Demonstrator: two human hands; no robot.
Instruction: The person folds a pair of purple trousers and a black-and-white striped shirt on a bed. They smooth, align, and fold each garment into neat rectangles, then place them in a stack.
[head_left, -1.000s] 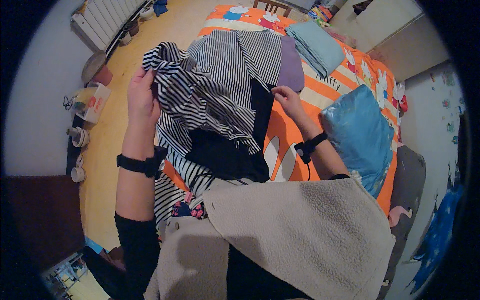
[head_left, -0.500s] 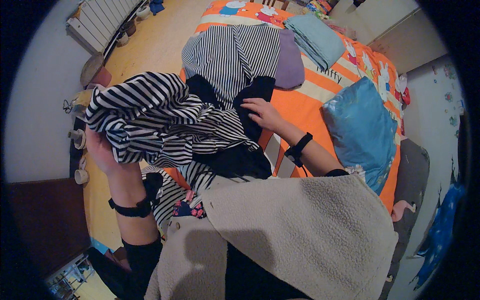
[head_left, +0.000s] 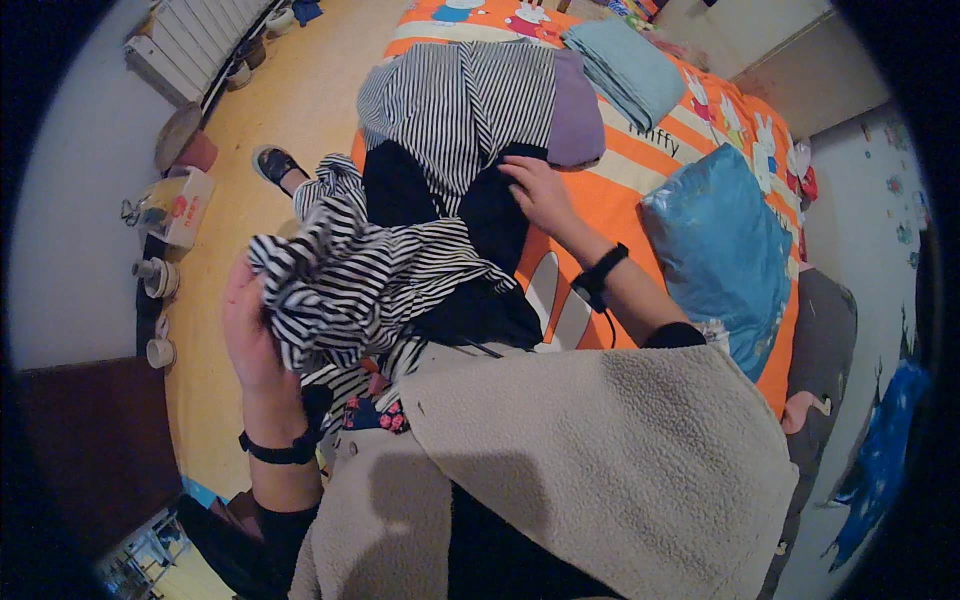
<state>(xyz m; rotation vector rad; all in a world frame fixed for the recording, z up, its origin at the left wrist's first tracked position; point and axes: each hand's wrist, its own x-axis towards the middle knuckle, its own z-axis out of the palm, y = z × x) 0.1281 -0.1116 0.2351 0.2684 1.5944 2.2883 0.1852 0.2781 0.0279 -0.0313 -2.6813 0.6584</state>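
Observation:
A black-and-white striped garment (head_left: pixel 400 265) with black sections is spread along the bed's near left side, its near left part bunched and lifted. My left hand (head_left: pixel 255 325) is closed on that bunch, with its fingers mostly hidden by the cloth. Resting on the black fabric (head_left: pixel 490 215) near the garment's right edge is my right hand (head_left: pixel 545 200), its fingers apart and slightly bent. The finer-striped far part (head_left: pixel 450 95) lies fairly flat. A purple cloth (head_left: pixel 577 110) pokes out from under its right side.
The bed has an orange patterned cover (head_left: pixel 625 215). On it are a folded pale-green cloth (head_left: pixel 630 75) and a shiny blue pillow (head_left: pixel 715 250). A foot in a dark shoe (head_left: pixel 275 165) stands on the floor at left. Pots and a plastic box (head_left: pixel 185 210) line the wall below a radiator (head_left: pixel 195 45).
My left hand has moved right and inward with the bunched cloth, which now hangs smaller and lower. My right hand has shifted slightly up and right. The shoe has come into sight.

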